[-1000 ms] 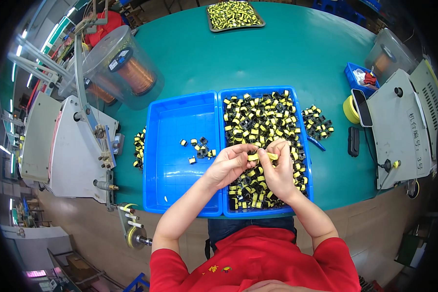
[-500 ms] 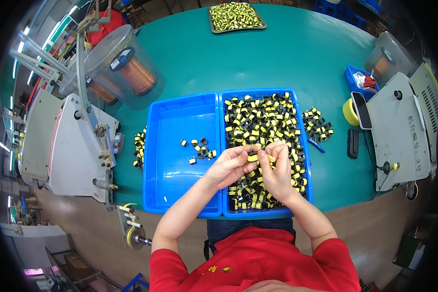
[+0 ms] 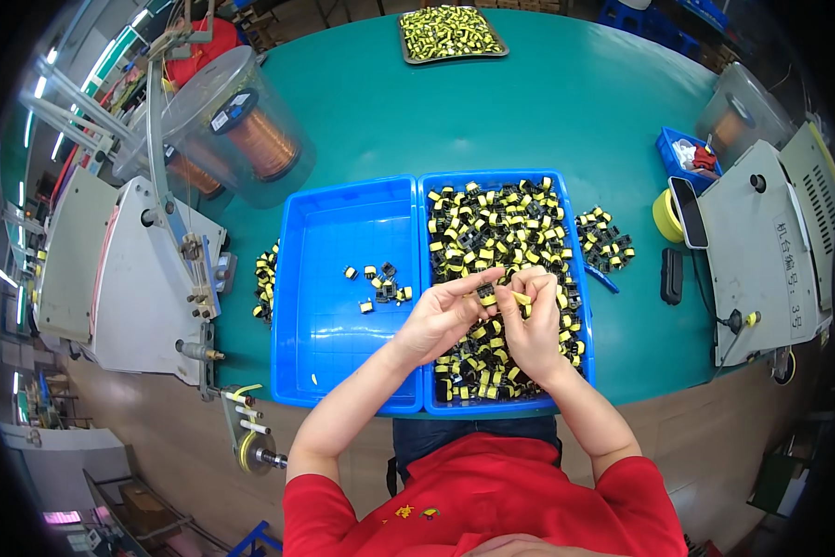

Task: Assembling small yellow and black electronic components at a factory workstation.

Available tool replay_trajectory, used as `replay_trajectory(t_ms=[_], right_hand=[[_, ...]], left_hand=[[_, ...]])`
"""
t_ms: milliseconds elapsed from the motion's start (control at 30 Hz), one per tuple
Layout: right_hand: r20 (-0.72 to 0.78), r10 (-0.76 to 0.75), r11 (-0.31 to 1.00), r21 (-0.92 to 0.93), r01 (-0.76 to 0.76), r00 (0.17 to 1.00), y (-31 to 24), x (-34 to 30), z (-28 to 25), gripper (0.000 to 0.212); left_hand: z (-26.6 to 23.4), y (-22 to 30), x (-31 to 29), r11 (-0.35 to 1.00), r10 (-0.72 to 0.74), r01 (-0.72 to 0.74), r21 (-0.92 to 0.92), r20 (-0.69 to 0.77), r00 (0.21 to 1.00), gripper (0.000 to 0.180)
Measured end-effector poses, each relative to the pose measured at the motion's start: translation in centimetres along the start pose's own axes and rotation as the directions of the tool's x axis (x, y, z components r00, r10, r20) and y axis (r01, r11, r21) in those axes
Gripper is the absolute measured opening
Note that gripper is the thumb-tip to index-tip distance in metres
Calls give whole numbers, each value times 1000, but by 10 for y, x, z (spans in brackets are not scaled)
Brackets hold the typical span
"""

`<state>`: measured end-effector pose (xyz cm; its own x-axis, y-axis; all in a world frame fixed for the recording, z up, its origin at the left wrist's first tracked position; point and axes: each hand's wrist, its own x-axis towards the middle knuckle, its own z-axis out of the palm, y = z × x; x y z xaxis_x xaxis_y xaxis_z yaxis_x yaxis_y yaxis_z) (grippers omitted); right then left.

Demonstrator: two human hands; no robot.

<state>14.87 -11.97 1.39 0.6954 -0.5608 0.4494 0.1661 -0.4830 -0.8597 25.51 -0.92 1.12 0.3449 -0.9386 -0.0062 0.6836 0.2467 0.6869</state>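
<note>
Above the right blue bin (image 3: 496,406), my left hand (image 3: 433,322) pinches a small black-and-yellow coil bobbin (image 3: 486,296) between thumb and fingers. Close beside it, my right hand (image 3: 534,336) is closed, thumb against fingers, on a strip of yellow tape (image 3: 521,298) by the bobbin. Whether the strip is still joined to the bobbin is too small to tell. Heaped beneath both hands are many similar bobbins (image 3: 473,227). The left blue bin (image 3: 329,348) holds a small cluster of bobbins (image 3: 387,281) and a yellow scrap (image 3: 314,379).
Loose bobbins lie left (image 3: 265,283) and right (image 3: 606,239) of the bins. A tray of yellow parts (image 3: 453,58) sits far back. Winding machines stand left (image 3: 125,278) and right (image 3: 761,251), with copper wire spools (image 3: 261,139), a phone (image 3: 688,212) and a black case (image 3: 672,275).
My left fingers have opened out somewhat, showing more of the bobbin. The right hand has shifted slightly right, with the yellow strip at its fingertips. The bins have not moved.
</note>
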Motion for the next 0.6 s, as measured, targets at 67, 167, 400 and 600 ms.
replay_trajectory(t_ms=[67,167,400,600], right_hand=[[13,5,1000,6,-5,1000,1,-1,1,25],[34,2,1000,-13,-1,999,-3,0,0,24],[82,87,996,12,-89,993,-11,2,1,20],[88,100,993,56,-105,991,-1,0,1,18]], left_hand=[[0,0,0,999,-19,20,28,-25,999,43],[-3,0,0,998,-40,42,51,-44,998,42],[-15,-3,0,998,-44,46,-31,45,998,29],[-6,-1,0,996,-91,92,11,-36,995,38]])
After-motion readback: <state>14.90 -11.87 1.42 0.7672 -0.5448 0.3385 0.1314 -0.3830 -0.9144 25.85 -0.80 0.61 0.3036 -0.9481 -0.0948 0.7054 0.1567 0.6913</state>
